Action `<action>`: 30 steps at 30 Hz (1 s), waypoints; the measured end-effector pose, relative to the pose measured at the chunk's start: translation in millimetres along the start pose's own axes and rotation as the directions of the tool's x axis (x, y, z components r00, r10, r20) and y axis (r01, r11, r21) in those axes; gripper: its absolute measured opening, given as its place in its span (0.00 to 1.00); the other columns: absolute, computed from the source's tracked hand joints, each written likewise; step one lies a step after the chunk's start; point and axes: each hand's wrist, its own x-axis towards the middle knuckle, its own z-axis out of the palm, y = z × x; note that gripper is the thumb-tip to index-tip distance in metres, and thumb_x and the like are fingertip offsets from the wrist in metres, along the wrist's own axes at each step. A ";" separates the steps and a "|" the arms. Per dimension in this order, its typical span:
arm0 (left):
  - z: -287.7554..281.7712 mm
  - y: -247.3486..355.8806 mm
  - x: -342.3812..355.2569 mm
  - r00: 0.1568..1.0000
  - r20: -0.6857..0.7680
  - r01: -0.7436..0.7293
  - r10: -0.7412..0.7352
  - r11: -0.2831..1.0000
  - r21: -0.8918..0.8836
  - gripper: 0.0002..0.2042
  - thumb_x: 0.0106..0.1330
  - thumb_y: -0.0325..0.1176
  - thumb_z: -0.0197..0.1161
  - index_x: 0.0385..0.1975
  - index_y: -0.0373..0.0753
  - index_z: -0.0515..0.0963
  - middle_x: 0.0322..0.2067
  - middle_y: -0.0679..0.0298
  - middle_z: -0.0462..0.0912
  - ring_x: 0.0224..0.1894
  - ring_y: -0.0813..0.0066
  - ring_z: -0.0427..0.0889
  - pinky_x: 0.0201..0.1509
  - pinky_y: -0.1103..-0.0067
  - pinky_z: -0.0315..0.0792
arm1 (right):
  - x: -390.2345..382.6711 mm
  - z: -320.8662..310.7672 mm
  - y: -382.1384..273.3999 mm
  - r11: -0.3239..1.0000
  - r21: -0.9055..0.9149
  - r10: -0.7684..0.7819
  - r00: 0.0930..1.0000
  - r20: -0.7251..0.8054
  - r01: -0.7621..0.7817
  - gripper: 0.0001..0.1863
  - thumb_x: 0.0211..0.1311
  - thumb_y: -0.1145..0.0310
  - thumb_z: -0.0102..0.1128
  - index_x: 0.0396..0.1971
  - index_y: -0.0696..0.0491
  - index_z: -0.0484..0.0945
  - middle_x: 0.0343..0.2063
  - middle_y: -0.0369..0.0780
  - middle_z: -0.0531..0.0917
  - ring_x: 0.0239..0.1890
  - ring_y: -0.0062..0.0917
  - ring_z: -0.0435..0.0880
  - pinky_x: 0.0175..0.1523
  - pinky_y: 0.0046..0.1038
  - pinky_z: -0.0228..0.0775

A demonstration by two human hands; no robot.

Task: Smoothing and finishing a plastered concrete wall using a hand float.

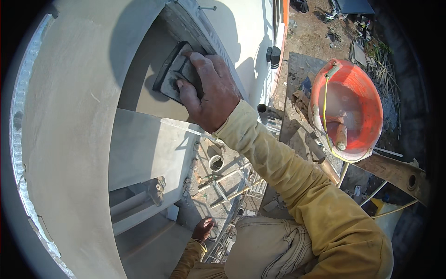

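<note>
My right hand (211, 88) is closed round a small plastering float (179, 69), a grey-smeared block with a dark edge. The float lies against a smooth grey plastered face (151, 95), set back beside a pale curved wall band (65, 116). A straight metal-edged strip (209, 32) runs just past my fingers. Lower down, my left hand (203, 229) is small in view, with curled fingers and a yellow band at the wrist. What those fingers hold, if anything, I cannot make out.
An orange bucket (378, 107) of cloudy water, with a handled tool (342, 135) inside, stands on boards to the right. Scaffold bars (223, 190) and a white pot (216, 162) show far below. A bolt (207, 8) sticks out by the strip.
</note>
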 end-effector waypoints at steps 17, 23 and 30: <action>-16.4 20.0 -28.7 0.981 -0.049 0.189 -0.188 0.982 0.023 0.30 0.65 0.49 0.61 0.56 0.28 0.69 0.54 0.47 0.75 0.56 0.62 0.76 0.59 0.72 0.69 | 22.3 9.3 -16.4 0.987 0.125 -0.085 0.989 -0.120 0.100 0.24 0.48 0.75 0.65 0.49 0.58 0.73 0.39 0.45 0.74 0.40 0.39 0.75 0.47 0.35 0.70; -38.1 13.9 -16.4 0.984 -0.056 0.178 -0.171 0.968 0.174 0.31 0.64 0.50 0.61 0.58 0.30 0.68 0.56 0.47 0.74 0.58 0.59 0.75 0.61 0.72 0.68 | -32.9 -30.2 20.7 0.980 -0.106 0.178 0.979 0.097 -0.168 0.26 0.49 0.73 0.64 0.52 0.58 0.71 0.38 0.46 0.72 0.42 0.40 0.74 0.48 0.38 0.70; -22.8 27.6 -7.2 0.990 0.017 0.140 -0.142 0.988 0.066 0.36 0.63 0.51 0.63 0.61 0.28 0.63 0.57 0.49 0.71 0.55 0.65 0.74 0.58 0.73 0.70 | 13.5 -8.6 -34.1 0.957 0.274 -0.115 0.993 0.036 0.100 0.30 0.43 0.73 0.70 0.52 0.54 0.73 0.38 0.45 0.72 0.41 0.38 0.75 0.46 0.35 0.72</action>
